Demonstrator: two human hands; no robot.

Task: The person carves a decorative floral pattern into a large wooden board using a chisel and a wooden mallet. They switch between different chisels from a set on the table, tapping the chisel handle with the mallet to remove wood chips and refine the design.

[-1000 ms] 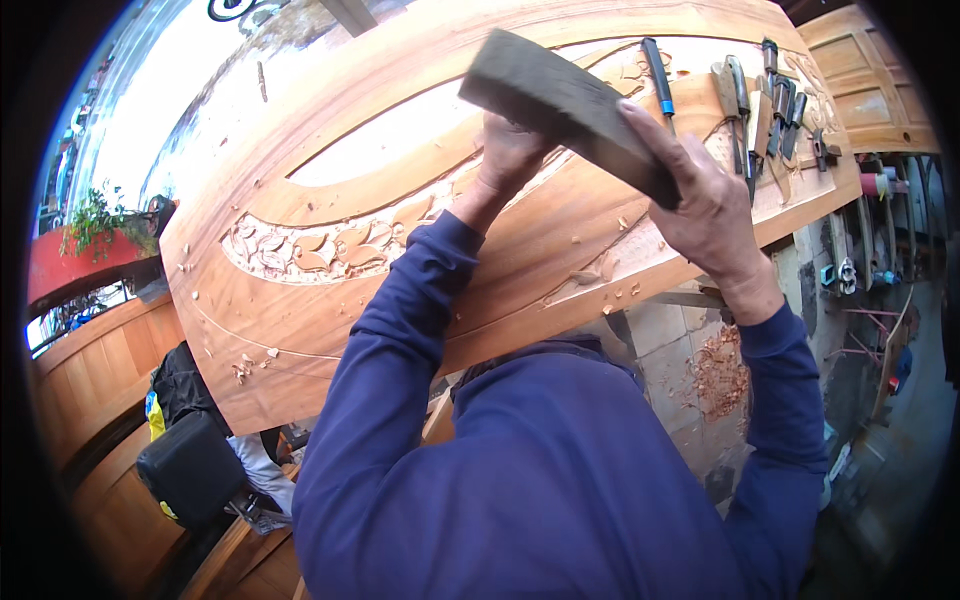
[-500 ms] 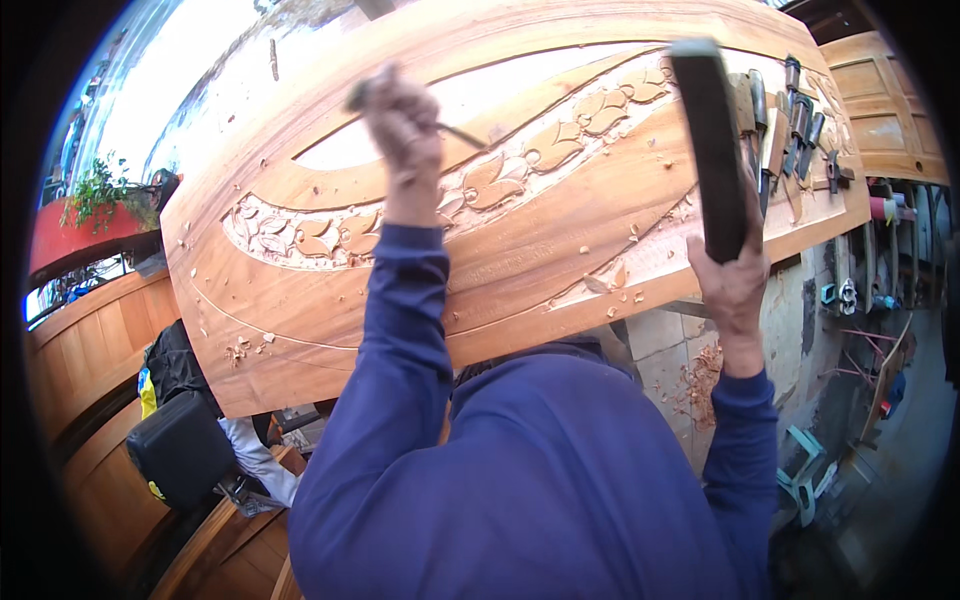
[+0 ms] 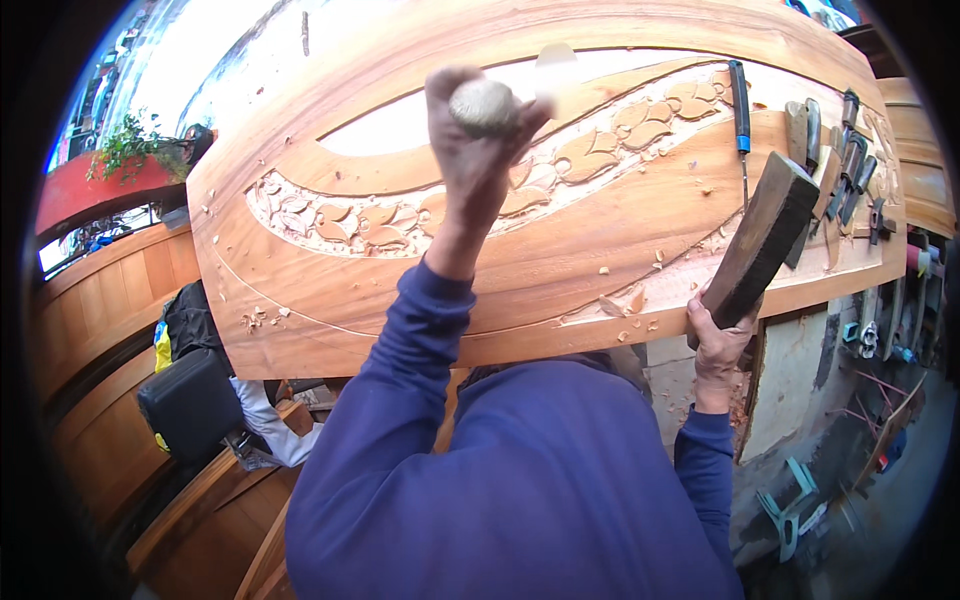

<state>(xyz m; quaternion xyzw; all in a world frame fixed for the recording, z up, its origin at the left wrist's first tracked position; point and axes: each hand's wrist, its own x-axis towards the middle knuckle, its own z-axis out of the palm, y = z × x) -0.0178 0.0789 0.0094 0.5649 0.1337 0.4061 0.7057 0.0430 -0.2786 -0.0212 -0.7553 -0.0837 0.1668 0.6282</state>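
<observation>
Block of dark brown, squared wood point(image 3: 765, 235) slants up over the near right edge of the panel, its lower end clamped in the right hand point(image 3: 722, 340), fingers wrapped round it. Gripped so near one end, it probably leaves most of its length and weight free beyond the fist. The left hand point(image 3: 468, 160) is closed around a pale, round-ended handle point(image 3: 483, 108) whose butt faces upward; presumably the upright hold leaves that end bare above the fingers. Whatever the handle carries below is hidden by the hand. The two hands are well apart.

Beneath them spreads a broad panel of reddish-brown wood point(image 3: 560, 285), with a curving band of carved leaves and flowers point(image 3: 585, 155) across it. Light wood shavings point(image 3: 630, 302) lie loose near its front edge. A slim tool with a black handle and blue collar point(image 3: 740, 110) rests apart from a cluster of dark- and wooden-handled tools point(image 3: 855, 160) at the right end, likely put there to stay within reach yet off the main carving.

Farther out, a black rectangular case point(image 3: 190, 405) stands at lower left, a red planter point(image 3: 105, 193) beyond it, and a pale green stool point(image 3: 790, 510) at lower right.
</observation>
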